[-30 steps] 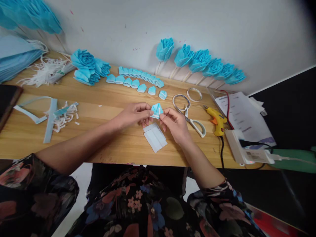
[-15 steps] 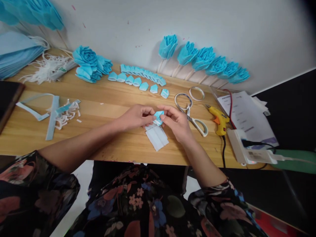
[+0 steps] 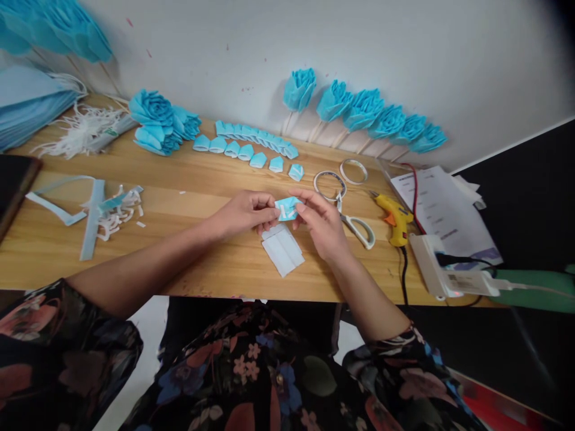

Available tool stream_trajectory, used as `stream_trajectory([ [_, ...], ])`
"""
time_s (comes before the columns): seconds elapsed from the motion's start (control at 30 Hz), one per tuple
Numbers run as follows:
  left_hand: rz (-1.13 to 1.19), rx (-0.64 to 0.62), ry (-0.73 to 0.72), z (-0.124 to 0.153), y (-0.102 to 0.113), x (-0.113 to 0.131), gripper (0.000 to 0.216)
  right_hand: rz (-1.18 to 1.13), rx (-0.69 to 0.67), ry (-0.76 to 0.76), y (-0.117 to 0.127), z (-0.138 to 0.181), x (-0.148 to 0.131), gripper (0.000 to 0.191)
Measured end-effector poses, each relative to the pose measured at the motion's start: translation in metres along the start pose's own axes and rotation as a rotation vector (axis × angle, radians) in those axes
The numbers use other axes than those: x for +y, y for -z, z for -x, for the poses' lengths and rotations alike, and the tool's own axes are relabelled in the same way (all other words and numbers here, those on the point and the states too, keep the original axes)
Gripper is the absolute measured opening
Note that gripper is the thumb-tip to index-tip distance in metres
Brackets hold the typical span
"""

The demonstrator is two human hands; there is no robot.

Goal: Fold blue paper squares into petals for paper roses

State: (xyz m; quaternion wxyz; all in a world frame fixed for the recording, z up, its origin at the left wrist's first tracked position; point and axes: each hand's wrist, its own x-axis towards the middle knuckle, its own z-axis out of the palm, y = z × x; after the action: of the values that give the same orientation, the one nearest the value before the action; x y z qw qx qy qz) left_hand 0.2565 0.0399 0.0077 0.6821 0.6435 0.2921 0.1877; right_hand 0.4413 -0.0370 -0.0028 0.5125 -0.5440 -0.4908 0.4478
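Observation:
Between my two hands is a small folded blue fabric piece (image 3: 287, 208) with white strips on its face. My left hand (image 3: 247, 214) pinches its left end between thumb and fingers. On the opposite end, my right hand (image 3: 321, 222) grips it the same way. Just below my hands, pale rectangular fabric pieces (image 3: 283, 250) lie in a stack on the wooden table. Beyond them stand rows of folded blue petals (image 3: 257, 160), the nearest single petal (image 3: 296, 172) bearing a white strip.
To the right lie scissors (image 3: 359, 232), two tape rolls (image 3: 353, 171), a yellow glue gun (image 3: 395, 219) and a white power strip (image 3: 426, 269). Blue fabric roses (image 3: 366, 109) on sticks lean against the wall. White scraps (image 3: 112, 222) and face masks (image 3: 36, 108) lie at left.
The blue piece has been turned and spread wider, so more of its white strips show. My hands have moved slightly apart. The view has shifted a little.

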Motion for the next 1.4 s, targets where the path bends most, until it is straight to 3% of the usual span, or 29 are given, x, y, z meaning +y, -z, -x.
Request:
stream_trajectory([
  [0.4,-0.035,-0.066,0.039,0.000,-0.001,0.002,0.016,0.035,0.053,0.043,-0.003,0.000,-0.001,0.026],
  [0.63,-0.036,-0.014,0.028,-0.001,0.002,0.003,0.018,-0.038,0.065,-0.002,0.005,-0.003,0.003,0.029],
  [0.93,-0.033,0.027,0.025,-0.001,0.004,0.004,0.020,0.000,-0.044,-0.010,0.003,-0.001,-0.005,0.039],
  [1.17,-0.022,0.043,0.026,0.000,0.002,0.007,0.024,0.009,-0.007,0.017,0.003,-0.001,-0.004,0.033],
  [1.4,-0.009,0.058,-0.004,-0.001,0.002,0.001,0.022,0.019,-0.060,-0.004,0.001,0.000,-0.007,0.036],
])
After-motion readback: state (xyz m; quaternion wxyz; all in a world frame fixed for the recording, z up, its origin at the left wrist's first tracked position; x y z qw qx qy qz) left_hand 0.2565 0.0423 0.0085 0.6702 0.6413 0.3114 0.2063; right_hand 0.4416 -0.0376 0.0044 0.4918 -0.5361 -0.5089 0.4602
